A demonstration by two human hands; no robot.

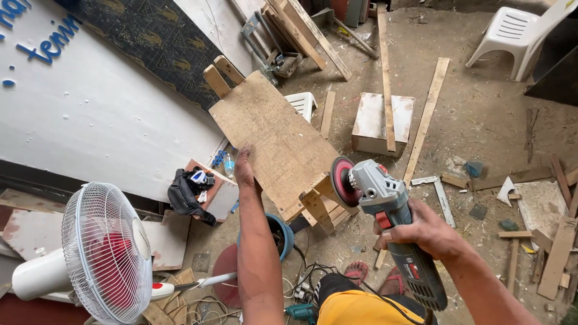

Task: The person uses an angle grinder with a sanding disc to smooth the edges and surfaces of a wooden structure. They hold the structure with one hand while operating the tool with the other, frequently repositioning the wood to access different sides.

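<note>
- The right hand (423, 232) wraps its fingers tight around a grinder (388, 222), disc just beside the board's (274, 139) lower edge.
- The grinder's long axis points up-left.
- The left hand (243, 168) lies flat, fingers extended, on the board's left edge.
- A fan (105, 253) stands lower left; a white panel (90, 114) with blue lettering lies beyond.

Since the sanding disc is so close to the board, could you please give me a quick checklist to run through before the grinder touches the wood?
1. Grip on the angle grinder: right hand wraps the body: ok.
2. Board steadied: left hand rests on the edge of the wooden bench top: ok.
3. Left hand apart from the red disc: ok.
4. Second hand on the grinder: none: not ok.
5. Cables tangled by the sandalled feet: not ok.
6. Disc spinning or still: cannot tell.
</note>
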